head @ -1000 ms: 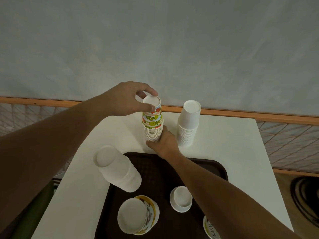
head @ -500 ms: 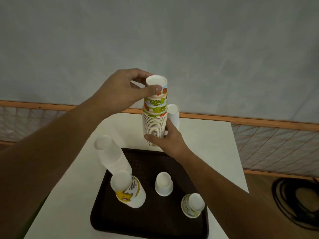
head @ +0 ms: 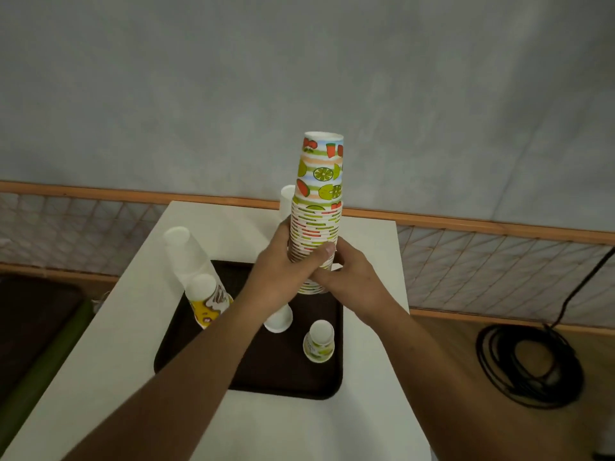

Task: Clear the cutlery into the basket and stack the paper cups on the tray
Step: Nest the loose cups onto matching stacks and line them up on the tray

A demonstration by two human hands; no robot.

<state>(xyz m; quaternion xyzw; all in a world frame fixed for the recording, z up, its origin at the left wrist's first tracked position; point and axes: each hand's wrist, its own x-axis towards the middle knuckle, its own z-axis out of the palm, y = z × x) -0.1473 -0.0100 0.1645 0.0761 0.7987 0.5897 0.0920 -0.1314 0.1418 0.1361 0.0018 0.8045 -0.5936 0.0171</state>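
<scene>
A tall stack of fruit-printed paper cups (head: pixel 319 194), upside down, is held upright above the far edge of the dark brown tray (head: pixel 266 374). My left hand (head: pixel 283 274) grips the stack's lower part from the left. My right hand (head: pixel 349 281) holds its base from the right. On the tray stand a yellow-printed cup stack (head: pixel 208 302), a white cup (head: pixel 278 321) partly hidden by my left arm, and a small green-printed cup (head: pixel 319 341). A tall white cup stack (head: pixel 186 257) stands at the tray's far left corner. No cutlery or basket is in view.
The tray lies on a white table (head: pixel 366 410) set against a grey wall with an orange rail. Another white cup stack (head: pixel 285 201) peeks out behind the printed stack. A coiled black cable (head: pixel 529 364) lies on the floor at the right.
My left hand slid from the top of the printed stack down to its lower part. The stack rose and now hangs over the tray's far edge. The view pulled back.
</scene>
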